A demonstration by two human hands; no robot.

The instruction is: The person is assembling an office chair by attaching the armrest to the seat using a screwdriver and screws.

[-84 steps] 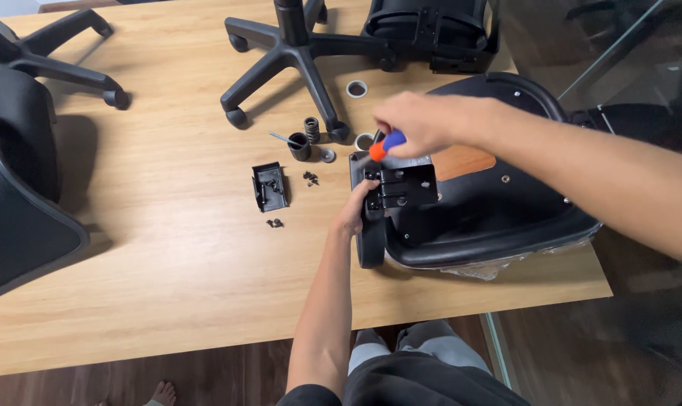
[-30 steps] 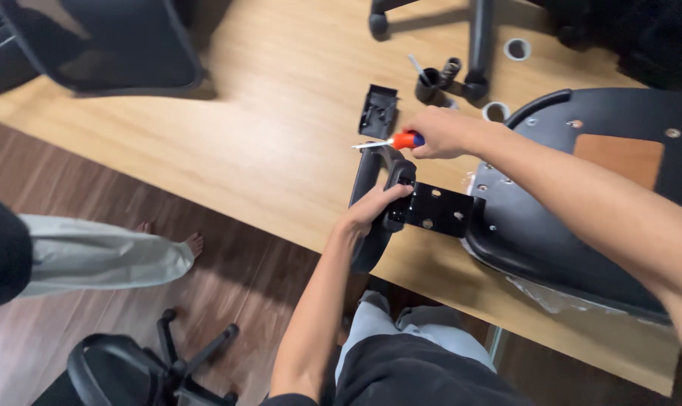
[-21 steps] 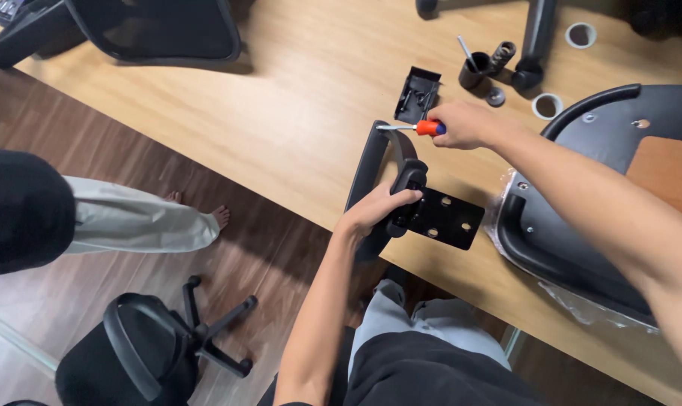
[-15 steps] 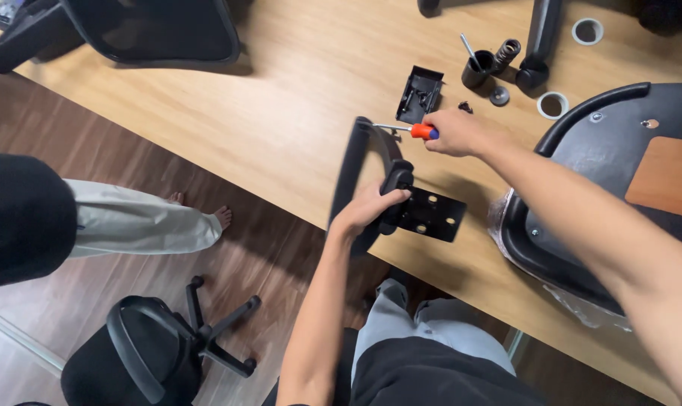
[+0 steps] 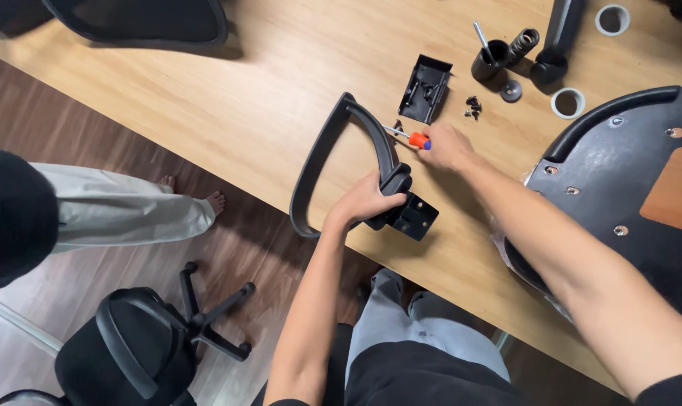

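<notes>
Now swung further out over the wooden table's [image 5: 206,98] near edge: curved black plastic chair armrest [image 5: 333,150], bracket end low. Gripped near that bracket by left hand [image 5: 363,201], closed tight. Likely stiff, light, awkwardly long; best held close to the mounting plate. Right hand [image 5: 446,146] closed around orange-handled screwdriver [image 5: 409,137]. Beyond: black chair seat [image 5: 627,188], small black parts tray [image 5: 425,89].
</notes>
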